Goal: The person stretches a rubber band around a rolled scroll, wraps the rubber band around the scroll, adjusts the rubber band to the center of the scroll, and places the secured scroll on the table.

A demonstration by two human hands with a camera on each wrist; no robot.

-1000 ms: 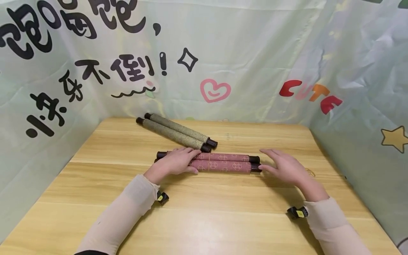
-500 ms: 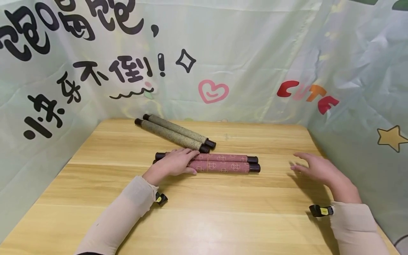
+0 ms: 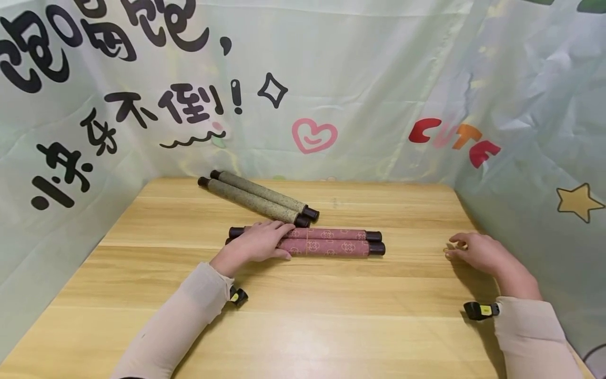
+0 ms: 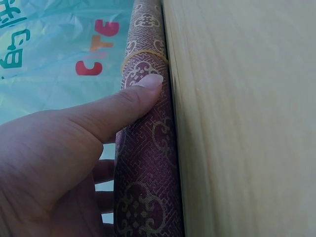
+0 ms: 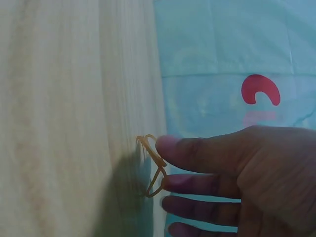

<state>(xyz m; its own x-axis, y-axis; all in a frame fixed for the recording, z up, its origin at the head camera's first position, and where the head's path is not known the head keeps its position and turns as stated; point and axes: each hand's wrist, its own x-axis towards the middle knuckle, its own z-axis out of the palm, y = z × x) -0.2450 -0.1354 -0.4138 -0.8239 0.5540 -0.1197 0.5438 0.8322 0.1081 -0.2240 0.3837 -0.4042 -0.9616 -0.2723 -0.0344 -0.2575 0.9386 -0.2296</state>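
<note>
Front scroll pair (image 3: 338,246) lies crosswise approx. mid-tabletop (image 3: 307,321), its 2 scrolls side by side, w/ L hand (image 3: 258,242) over the L portion & a fitted band (image 4: 143,52) across the nearer scroll, just R of the L thumb. Rear scroll pair (image 3: 253,199) lies diagonally behind, L end toward the backdrop (image 3: 379,68), R end coming fwd to just behind the front scroll pair. R hand (image 3: 480,253) is well apart, R of both pairs, nr the tabletop's R edge, w/ loose band (image 5: 159,164) at its thumb & index tips.
</note>
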